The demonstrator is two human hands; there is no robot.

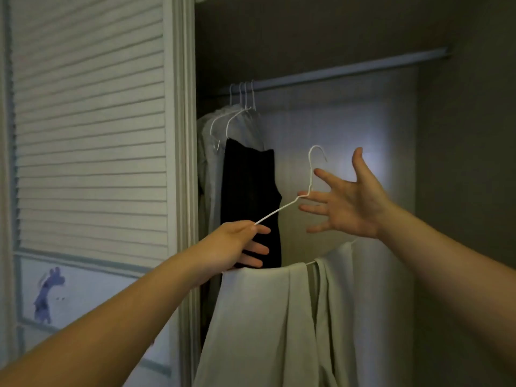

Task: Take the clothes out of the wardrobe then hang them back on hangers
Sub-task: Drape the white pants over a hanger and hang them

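My left hand [237,244] pinches the left shoulder of a white wire hanger [310,174], whose hook points up below the rail. A pale grey-green garment [268,317] is draped over the hanger's bottom bar and hangs down. My right hand [346,202] is spread wide with straight fingers just right of the hanger's neck; a fingertip seems to touch the wire. The wardrobe rail [349,69] runs across above. At its left end several white hangers [243,99] carry a black garment [248,202] and light clothes [209,163].
A white louvred wardrobe door [89,121] stands to the left, with a blue mark [47,291] on its lower panel. The rail right of the hung clothes is bare. The wardrobe's dark side wall [469,163] closes the right.
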